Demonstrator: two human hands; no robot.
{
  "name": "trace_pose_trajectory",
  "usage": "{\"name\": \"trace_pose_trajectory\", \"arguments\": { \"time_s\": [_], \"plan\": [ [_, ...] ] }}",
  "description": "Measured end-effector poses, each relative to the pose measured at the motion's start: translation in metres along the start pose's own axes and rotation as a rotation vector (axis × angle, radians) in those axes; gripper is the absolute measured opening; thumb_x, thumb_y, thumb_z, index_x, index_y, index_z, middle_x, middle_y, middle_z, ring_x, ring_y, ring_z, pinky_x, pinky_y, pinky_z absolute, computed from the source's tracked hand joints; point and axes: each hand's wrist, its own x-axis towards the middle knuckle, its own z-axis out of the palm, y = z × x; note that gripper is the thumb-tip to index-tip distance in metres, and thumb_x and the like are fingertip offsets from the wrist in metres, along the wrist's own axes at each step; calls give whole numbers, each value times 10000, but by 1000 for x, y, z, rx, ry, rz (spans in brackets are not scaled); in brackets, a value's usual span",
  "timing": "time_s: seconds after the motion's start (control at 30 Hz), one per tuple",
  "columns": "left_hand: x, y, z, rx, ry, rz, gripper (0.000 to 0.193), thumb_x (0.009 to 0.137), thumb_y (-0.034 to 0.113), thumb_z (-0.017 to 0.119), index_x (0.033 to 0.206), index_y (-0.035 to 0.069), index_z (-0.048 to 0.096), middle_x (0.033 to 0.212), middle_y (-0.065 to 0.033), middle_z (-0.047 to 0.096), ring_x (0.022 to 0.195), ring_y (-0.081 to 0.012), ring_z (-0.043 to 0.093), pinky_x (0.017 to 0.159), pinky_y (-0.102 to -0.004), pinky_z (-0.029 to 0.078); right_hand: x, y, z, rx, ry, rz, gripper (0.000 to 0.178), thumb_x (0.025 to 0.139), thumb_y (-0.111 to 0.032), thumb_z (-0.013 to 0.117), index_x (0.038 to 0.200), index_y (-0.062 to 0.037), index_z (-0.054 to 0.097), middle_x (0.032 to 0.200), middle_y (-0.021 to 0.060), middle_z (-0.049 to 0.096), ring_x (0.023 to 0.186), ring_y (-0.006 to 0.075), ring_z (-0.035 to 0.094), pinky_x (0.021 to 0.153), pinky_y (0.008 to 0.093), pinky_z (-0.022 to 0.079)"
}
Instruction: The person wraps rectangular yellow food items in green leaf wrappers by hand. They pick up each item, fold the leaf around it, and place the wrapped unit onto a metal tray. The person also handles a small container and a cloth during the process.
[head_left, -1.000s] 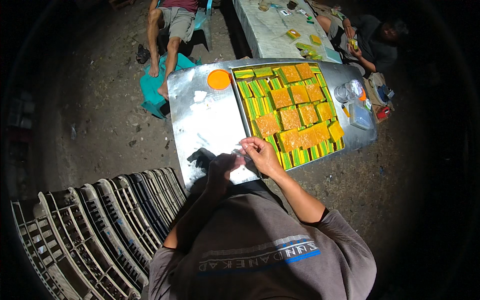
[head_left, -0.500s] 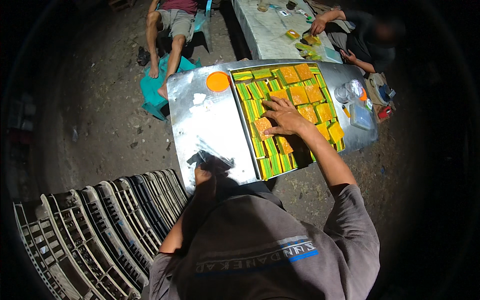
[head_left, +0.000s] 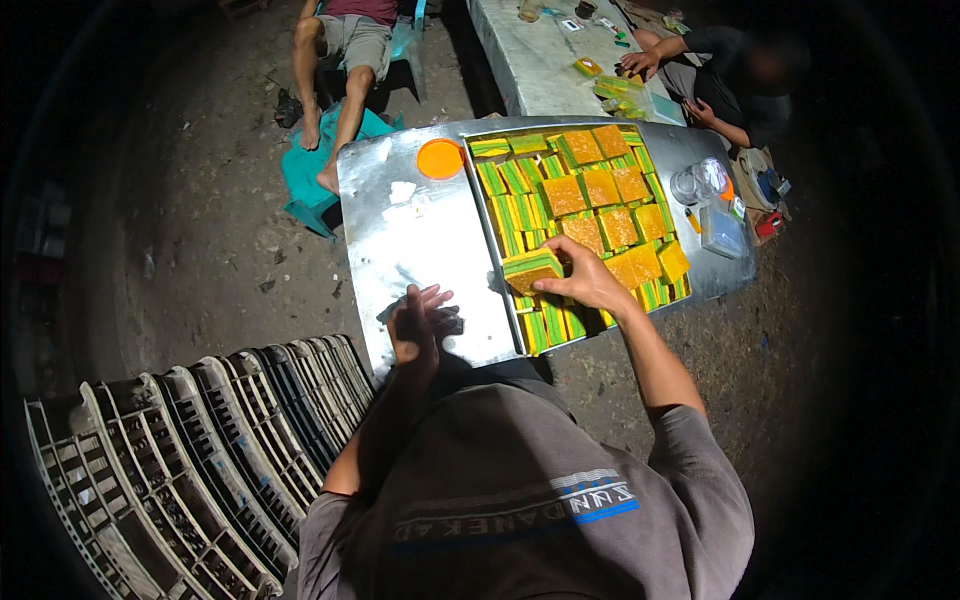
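Note:
A block of layered yellow-and-green cake with an orange-brown top point(head_left: 532, 271) is tilted up in my right hand point(head_left: 588, 283), gripped between thumb and fingers at its right side. Beneath it lies a shallow tray point(head_left: 483, 223) packed with similar pieces; several rest top-up as squares point(head_left: 600, 188), others on edge with their stripes showing. To the left, my left hand point(head_left: 414, 325) hovers over the bare metal tabletop point(head_left: 385, 250), fingers stretched out, with nothing visible in it. Its shadow falls beside it on the metal.
An orange lid point(head_left: 440, 159) and white scraps point(head_left: 402, 193) lie on the metal top. Clear containers point(head_left: 722, 230) stand on the right. Slatted crates point(head_left: 200, 450) stand at lower left. One person sits ahead; another person's hand point(head_left: 640, 64) works at a pale table point(head_left: 545, 60).
My right hand has lifted and tipped a cake piece from the tray's left part. My left hand has moved slightly up, its fingers now spread into the light.

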Motion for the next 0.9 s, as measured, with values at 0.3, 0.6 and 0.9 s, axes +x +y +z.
{"name": "trace_pose_trajectory", "arguments": {
  "time_s": [0.3, 0.6, 0.9],
  "plan": [
    [3, 11, 11, -29, -66, -23, 677, 1041, 527, 441, 1270, -103, 532, 1085, -236, 691, 847, -246, 714, 699, -325, 585, -53, -56, 75, 860, 318, 104, 667, 910, -67, 717, 1486, -75, 380, 1255, 129, 609, 1095, 188, 636, 893, 319, 547],
    [-4, 8, 18, -41, -115, 29, 547, 1056, 423, 485, 1232, -85, 585, 1066, -218, 704, 869, -241, 719, 713, -318, 591, -63, -58, 100, 697, 404, -51, 568, 897, -66, 745, 1369, 19, 440, 1153, 141, 667, 1062, 171, 643, 905, 302, 527],
    [-21, 10, 25, 20, -349, 134, 597, 928, 94, 699, 1440, -36, 419, 1253, -243, 630, 1078, -220, 657, 898, -295, 543, -50, -48, 128, 610, 550, -28, 439, 923, -122, 733, 1281, 38, 534, 1104, 142, 677, 1035, 159, 636, 880, 292, 518]
  ]
}}
